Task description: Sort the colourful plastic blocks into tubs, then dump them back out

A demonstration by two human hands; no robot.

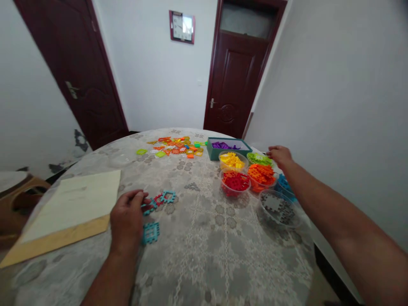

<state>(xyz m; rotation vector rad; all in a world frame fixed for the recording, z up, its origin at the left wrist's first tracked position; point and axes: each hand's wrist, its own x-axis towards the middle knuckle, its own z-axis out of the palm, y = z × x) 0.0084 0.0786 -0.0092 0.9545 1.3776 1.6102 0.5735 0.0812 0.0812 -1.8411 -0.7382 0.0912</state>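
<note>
My left hand (127,216) rests at the left on the table, its fingers curled on a blue square interlocking piece (149,206). That piece adjoins a small red piece (158,199) and another blue square piece (168,196). Beside the wrist lies a separate blue square piece (151,232). My right hand (280,155) reaches out above the far edge of a clear bowl of green pieces (259,159). Its fingers point left, slightly apart, and nothing shows in them. A bowl of blue pieces (285,183) is partly hidden by my right forearm.
Clear bowls hold yellow pieces (232,160), red pieces (236,180), orange pieces (261,175) and grey pieces (277,206). A green box (214,152) contains purple pieces. Mixed pieces (178,146) lie at the back, a grey piece (192,186) mid-table, and a paper sheet (73,199) at left.
</note>
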